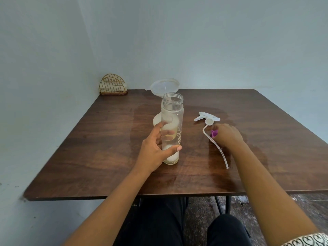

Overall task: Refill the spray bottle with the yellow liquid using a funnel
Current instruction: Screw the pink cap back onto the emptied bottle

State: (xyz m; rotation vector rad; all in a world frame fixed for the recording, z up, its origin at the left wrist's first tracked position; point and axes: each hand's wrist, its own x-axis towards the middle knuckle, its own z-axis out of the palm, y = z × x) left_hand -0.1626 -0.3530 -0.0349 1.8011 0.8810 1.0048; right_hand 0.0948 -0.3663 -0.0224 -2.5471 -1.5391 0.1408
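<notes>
Left grip: the left hand (154, 148) wraps the lower half of the clear bottle (172, 110), thumb across the front and fingers showing through the wall behind. The bottle stands upright on the table (106, 157).
Right grip: the right hand (228, 134), at 3 o'clock from the bottle, is curled down over a purple cap (213, 133). It seems to pinch the cap against the tabletop, though the fingertips are hidden.
Why held so: one hand steadies the open-mouthed bottle while the other handles its cap. I judge the next step to be capping.
Yellow liquid: only a thin yellowish layer (170, 162) shows at the bottle's base, so most of the pouring looks done.
Spray bottle: the white spray bottle (157, 120) stands just behind the clear one at 11 o'clock, partly hidden by it.
Funnel: the translucent funnel (164, 86) sits tilted in the spray bottle's neck, at 12 o'clock. Its spout is hidden.
Spray head: the white spray head (206, 118) lies on its side at 2 o'clock, off the bottle. Its dip tube (219, 148) trails toward 5 o'clock under the right wrist.
Around: a gold wire holder (112, 85) stands in the far corner at 10 o'clock, well apart.
In the way: the dip tube lies right under the right forearm and could be dragged. The clear bottle blocks a straight reach to the funnel.
</notes>
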